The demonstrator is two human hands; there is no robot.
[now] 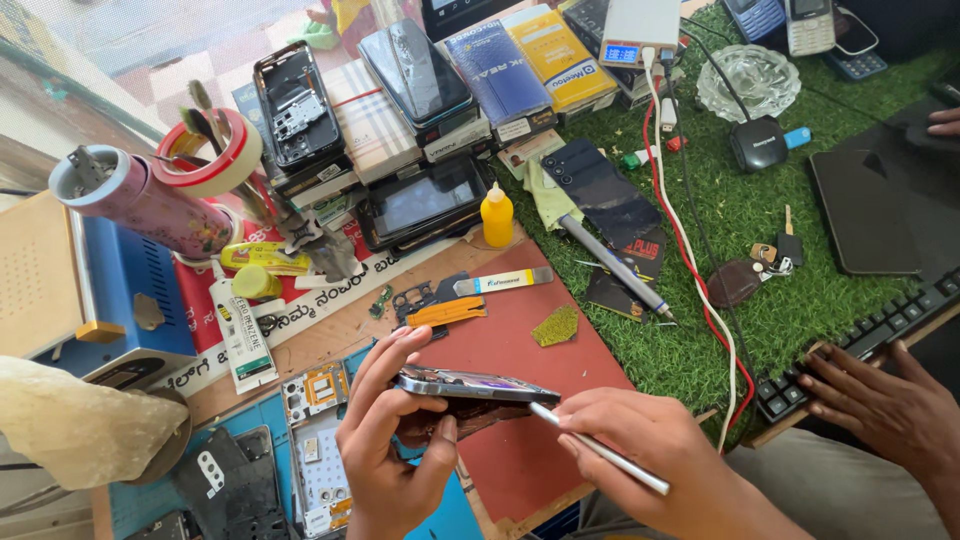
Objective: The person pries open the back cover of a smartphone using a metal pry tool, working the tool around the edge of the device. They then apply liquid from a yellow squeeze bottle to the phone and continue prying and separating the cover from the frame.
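Your left hand [390, 440] grips a smartphone [470, 388] by its edges, fingers curled around the near end, holding it tilted above the red work mat [520, 330]. Your right hand [640, 450] pinches a slim metal tool [600, 448] like a pen, its tip set against the phone's right-hand corner. Risk: if the tip slides off the edge, it is likely to scratch the housing or jab your left fingers [385, 365], which sit just beside the line of the tool. Too much leverage at one corner could crack the panel. The phone is held clear of the mat, so a loosened grip would probably drop it onto the orange flex part [445, 313] and the small parts lying near it. A yellow bottle [497, 216] stands upright behind the mat; a sweeping elbow could tip it. Another person's hand [885, 400] rests on a keyboard [860, 345] to the right, well apart from yours. The phone's underside is hidden by your left palm, and whether the tip has entered a seam cannot be made out.
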